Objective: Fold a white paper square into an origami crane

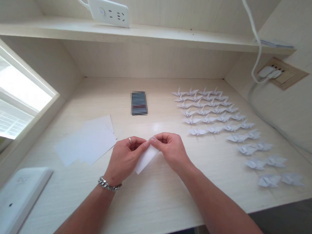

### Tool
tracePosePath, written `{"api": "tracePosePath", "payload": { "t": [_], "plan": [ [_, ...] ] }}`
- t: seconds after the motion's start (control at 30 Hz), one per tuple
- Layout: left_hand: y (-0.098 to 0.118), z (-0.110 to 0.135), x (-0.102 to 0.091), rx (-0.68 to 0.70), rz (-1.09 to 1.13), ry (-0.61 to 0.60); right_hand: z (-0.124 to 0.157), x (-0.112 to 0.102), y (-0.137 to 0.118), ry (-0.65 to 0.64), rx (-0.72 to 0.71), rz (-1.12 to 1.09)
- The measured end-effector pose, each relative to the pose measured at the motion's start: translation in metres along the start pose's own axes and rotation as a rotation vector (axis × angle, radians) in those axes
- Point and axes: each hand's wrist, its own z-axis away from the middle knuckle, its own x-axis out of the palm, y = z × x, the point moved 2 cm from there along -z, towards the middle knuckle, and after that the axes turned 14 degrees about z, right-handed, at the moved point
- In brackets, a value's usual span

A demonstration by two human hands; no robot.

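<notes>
Between my hands is a small folded piece of white paper (147, 160), held up above the desk with its narrow end toward me. My left hand (126, 156) pinches its left edge near the top, thumb on the near side. At the upper right corner my right hand (170, 148) grips the same paper between thumb and fingers, the two thumbs nearly touching. Left of my hands lie several loose white paper sheets (90, 141), fanned over one another. Rows of folded white paper cranes (210, 119) stand on the right side.
A dark, blurred phone-sized object (139, 103) lies behind my hands. On the shelf (156, 33) above leans a white power strip (108, 11). Plugs and cables meet a wall socket (287, 74) at the right. A white box-like device (17, 196) sits at the near left, below a window.
</notes>
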Motion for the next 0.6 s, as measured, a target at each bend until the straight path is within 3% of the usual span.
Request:
{"api": "tracePosePath", "payload": {
  "t": [0.6],
  "plan": [
    [0.0022, 0.0007, -0.0006, -0.012, -0.007, 0.043, -0.0021, 0.0012, 0.0023, -0.033, 0.022, -0.088]
  ]
}}
